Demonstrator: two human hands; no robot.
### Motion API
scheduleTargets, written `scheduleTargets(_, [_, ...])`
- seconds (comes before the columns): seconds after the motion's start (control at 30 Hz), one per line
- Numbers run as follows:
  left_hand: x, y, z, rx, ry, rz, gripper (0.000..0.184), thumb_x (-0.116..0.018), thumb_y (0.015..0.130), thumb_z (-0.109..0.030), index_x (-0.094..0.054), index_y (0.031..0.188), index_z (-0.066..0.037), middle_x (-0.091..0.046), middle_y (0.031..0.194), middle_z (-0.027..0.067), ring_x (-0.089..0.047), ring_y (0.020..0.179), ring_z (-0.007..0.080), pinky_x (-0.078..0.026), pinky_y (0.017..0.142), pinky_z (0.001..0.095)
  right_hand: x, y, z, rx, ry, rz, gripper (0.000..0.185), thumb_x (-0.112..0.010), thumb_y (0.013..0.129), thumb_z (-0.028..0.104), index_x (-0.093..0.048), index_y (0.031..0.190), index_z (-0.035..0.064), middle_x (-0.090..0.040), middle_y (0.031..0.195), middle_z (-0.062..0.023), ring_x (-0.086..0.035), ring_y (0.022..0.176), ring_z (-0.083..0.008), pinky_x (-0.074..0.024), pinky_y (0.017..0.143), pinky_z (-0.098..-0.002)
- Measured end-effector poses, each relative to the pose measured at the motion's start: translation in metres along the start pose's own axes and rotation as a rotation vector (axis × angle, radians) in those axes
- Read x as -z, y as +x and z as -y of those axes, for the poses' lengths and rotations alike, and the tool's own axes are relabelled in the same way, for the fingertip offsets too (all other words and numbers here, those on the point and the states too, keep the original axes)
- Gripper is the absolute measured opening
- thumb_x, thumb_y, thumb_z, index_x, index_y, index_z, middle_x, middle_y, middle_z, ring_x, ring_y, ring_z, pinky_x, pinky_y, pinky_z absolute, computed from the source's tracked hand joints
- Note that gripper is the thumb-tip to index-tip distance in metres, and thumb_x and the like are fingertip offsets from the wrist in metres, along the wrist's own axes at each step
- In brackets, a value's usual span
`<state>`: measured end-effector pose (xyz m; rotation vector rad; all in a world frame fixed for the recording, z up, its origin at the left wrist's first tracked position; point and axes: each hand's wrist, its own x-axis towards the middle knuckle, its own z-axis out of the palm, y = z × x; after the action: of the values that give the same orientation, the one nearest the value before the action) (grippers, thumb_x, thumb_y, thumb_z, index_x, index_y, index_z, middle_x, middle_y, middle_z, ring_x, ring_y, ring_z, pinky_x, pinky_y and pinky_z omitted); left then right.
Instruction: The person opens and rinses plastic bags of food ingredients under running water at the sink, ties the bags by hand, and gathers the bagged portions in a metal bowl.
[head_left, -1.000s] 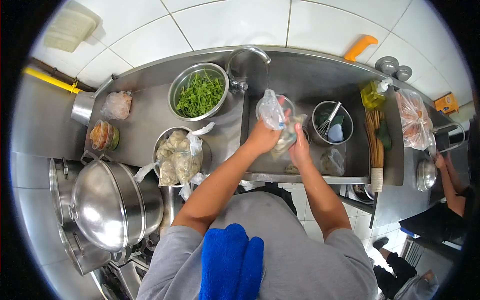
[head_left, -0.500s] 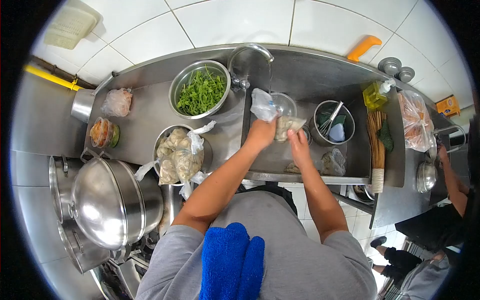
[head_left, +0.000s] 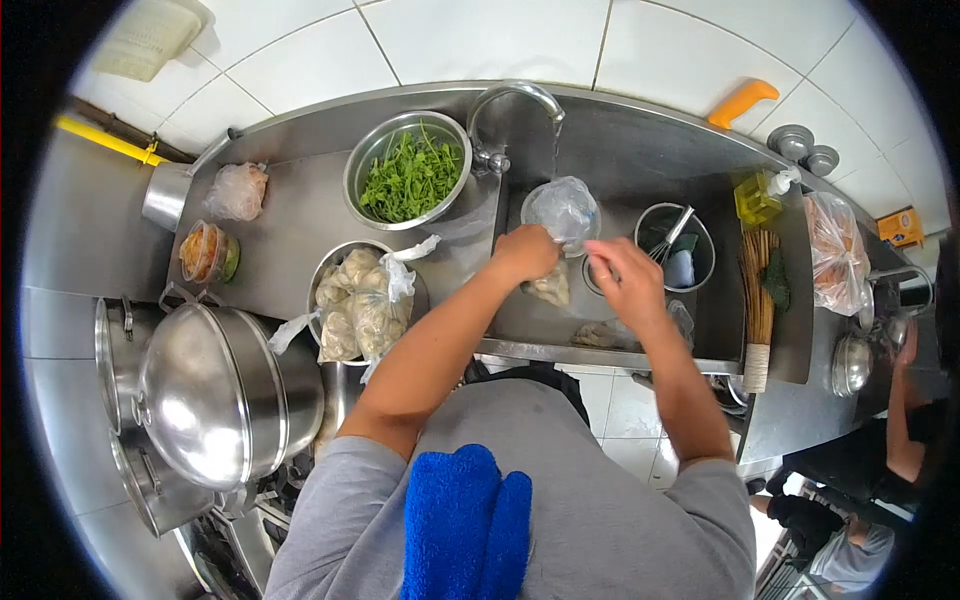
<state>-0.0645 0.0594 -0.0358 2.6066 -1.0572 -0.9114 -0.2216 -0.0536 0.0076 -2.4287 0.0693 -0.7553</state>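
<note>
Blue cloth [head_left: 465, 525] nearest, on wearer's chest. Next, bagged pale lumps [head_left: 372, 312] in metal pot [head_left: 418, 302], left. Left hand [head_left: 528, 254] clenched on clear plastic bag [head_left: 550, 287], filled end below fist, over sink [head_left: 640, 150]. Right hand [head_left: 632, 282] just beside, fingers bent; can't tell if gripping. Beyond: whisk [head_left: 680, 222] right, leafy greens [head_left: 410, 180] left, running faucet [head_left: 515, 88].

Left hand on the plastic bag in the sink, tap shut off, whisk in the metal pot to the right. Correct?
One thing off: the tap isn't shut off; the head view shows water running from its spout. The left hand is on the plastic bag in the sink, and the whisk is in the metal pot to the right.
</note>
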Motion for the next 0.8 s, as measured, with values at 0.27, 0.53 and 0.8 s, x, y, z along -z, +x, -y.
scheduleTargets(0.27, [0.011,-0.012,-0.018,-0.235,0.062,-0.076,0.032,-0.049,0.088,-0.033,-0.068,0.098,-0.01,-0.065,0.097,0.0168,-0.06,0.096,0.0354,-0.047,0.083,0.0438,-0.011,0.044,-0.026,0.32,-0.337,0.526,0.045,-0.06,0.077,0.011,-0.053,0.121,0.0115,-0.057,0.103,-0.0083,-0.054,0.101,-0.0268,-0.0367,0.099,-0.0421])
scheduleTargets(0.53, [0.021,-0.039,-0.01,-0.206,0.015,-0.061,0.03,-0.054,0.086,-0.04,-0.069,0.098,-0.016,-0.065,0.102,0.0089,-0.054,0.106,0.0297,-0.042,0.084,0.0486,-0.011,0.042,-0.065,-0.029,0.227,0.735,0.022,-0.051,0.085,0.011,-0.057,0.105,0.0038,-0.057,0.085,-0.011,-0.056,0.088,-0.0242,-0.0442,0.08,-0.038])
scheduleTargets(0.8, [-0.017,-0.054,0.02,-0.505,-0.097,-0.297,0.025,-0.065,0.074,-0.029,-0.069,0.094,-0.014,-0.064,0.106,-0.0051,-0.05,0.1,0.0224,-0.036,0.084,0.04,-0.004,0.033,-0.057,-0.748,0.766,0.98,0.019,-0.049,0.091,0.018,-0.061,0.098,0.0048,-0.048,0.064,0.0037,-0.044,0.055,-0.0063,-0.0373,0.051,-0.0217])
